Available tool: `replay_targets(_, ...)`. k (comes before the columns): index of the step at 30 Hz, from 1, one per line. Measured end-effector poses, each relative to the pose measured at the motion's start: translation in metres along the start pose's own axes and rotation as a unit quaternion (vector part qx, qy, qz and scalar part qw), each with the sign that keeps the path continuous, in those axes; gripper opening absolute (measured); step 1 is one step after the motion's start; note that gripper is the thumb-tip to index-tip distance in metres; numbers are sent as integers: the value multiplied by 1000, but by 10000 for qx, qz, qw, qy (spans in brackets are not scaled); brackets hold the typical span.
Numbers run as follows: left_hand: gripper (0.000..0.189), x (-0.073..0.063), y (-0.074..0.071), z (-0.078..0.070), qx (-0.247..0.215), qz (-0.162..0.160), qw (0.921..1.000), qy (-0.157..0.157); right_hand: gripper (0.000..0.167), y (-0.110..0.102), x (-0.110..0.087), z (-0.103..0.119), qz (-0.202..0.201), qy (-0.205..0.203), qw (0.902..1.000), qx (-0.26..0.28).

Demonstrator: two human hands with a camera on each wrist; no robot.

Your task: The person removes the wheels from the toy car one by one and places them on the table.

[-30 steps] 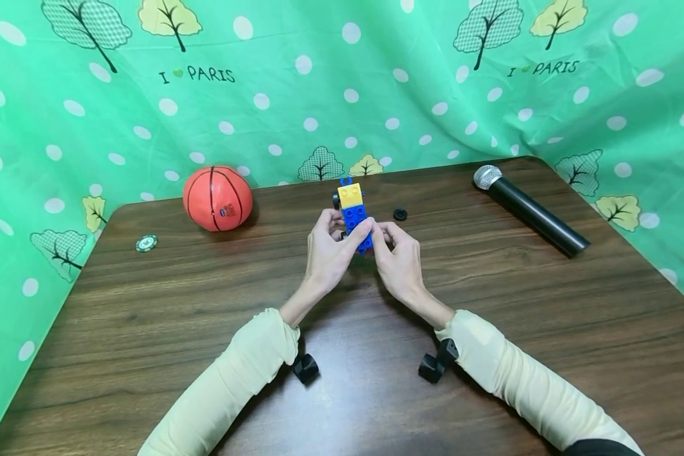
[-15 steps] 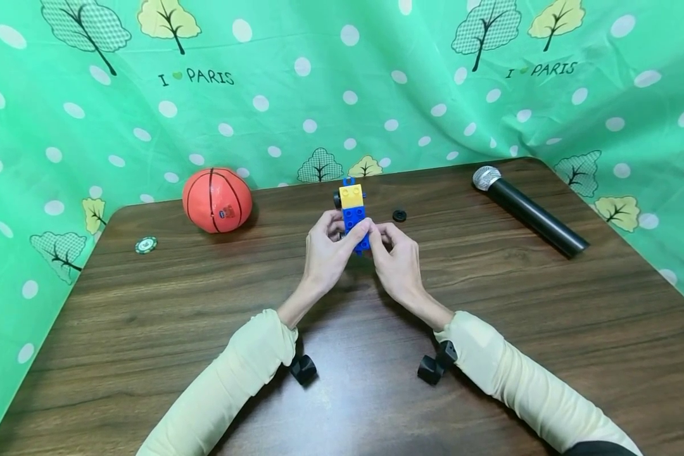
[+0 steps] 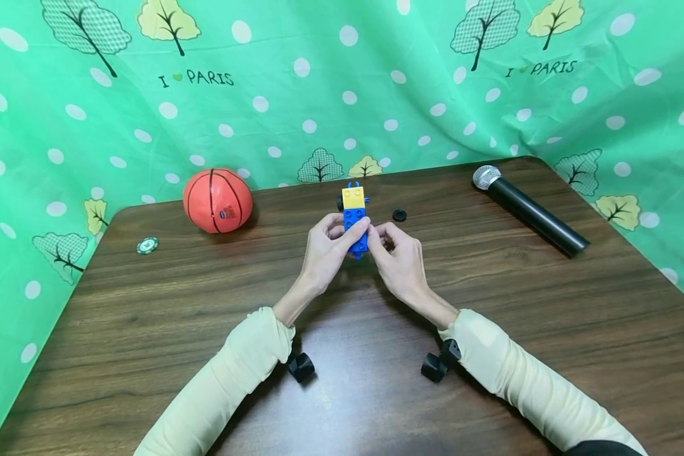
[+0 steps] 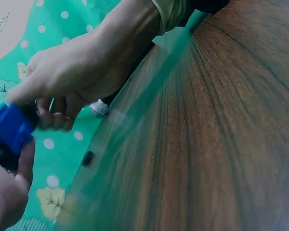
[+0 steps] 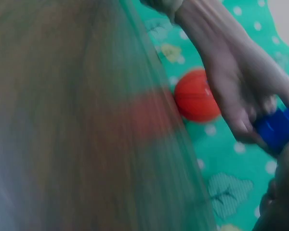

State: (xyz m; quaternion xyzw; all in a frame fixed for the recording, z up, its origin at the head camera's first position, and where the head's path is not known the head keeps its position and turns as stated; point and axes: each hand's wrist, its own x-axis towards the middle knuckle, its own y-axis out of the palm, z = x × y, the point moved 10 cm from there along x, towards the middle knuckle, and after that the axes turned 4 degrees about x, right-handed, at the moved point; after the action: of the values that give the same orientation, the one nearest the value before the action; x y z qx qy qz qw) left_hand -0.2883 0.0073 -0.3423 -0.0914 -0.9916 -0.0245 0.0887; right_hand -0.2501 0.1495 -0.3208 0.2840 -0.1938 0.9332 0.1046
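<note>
A toy car of blue and yellow building blocks is held up over the middle of the table. My left hand grips its blue rear part, thumb on top and fingers underneath. At the car's right side, my right hand has thumb and fingers curled in; in the left wrist view they pinch a black wheel against the blue body. A black wheel sits at the car's front left, while a bare blue axle end sticks out at front right. Another loose black wheel lies on the table beyond my right hand.
An orange toy basketball stands at the back left of the wooden table. Near it lies a green and white poker chip. A black microphone lies at the back right. Behind hangs a green dotted cloth.
The toy car has turned a little and come slightly closer to me. My right hand's fingertips have drawn slightly away from my left thumb. The loose wheel stays put.
</note>
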Motion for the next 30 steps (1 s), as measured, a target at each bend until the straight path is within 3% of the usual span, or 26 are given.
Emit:
replay_targets(8,32,-2,-7,-1,-72,34,10000,56,16,-10,7,-7,174,-124,9998,38)
replay_targets(15,26,-2,-15,8,-291,-119,9994,-124,27,-16,15,-3,431,-1339,9889,-478)
replay_targets(18,26,-2,-18,11,-345,-150,9992,-144,29,-18,17,-3,499,-1659,9830,-607)
replay_targets(30,29,-2,-23,13,-297,-132,9994,-153,29,-24,21,-19,712,-1671,9775,-1069)
